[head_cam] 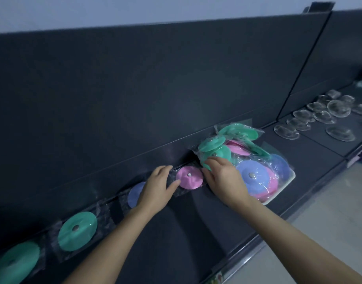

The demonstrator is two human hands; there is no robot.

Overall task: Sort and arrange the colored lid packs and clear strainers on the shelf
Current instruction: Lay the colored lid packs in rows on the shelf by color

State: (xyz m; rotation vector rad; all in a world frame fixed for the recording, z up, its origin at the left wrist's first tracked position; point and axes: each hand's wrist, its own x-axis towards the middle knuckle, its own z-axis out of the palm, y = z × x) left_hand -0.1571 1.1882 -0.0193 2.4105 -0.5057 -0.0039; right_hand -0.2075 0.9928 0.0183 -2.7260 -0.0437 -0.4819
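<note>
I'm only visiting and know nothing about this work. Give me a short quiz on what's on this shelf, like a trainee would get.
1. True or false: the clear strainers lie to the left of the pile of lid packs.
2. What colour is the lid pack between the left hand and the right hand? A green, B pink, C blue.
3. Fill in: ___ green lid packs lean against the back wall, left of the hands.

Key: 1 false, they lie to its right; 2 B; 3 two.
</note>
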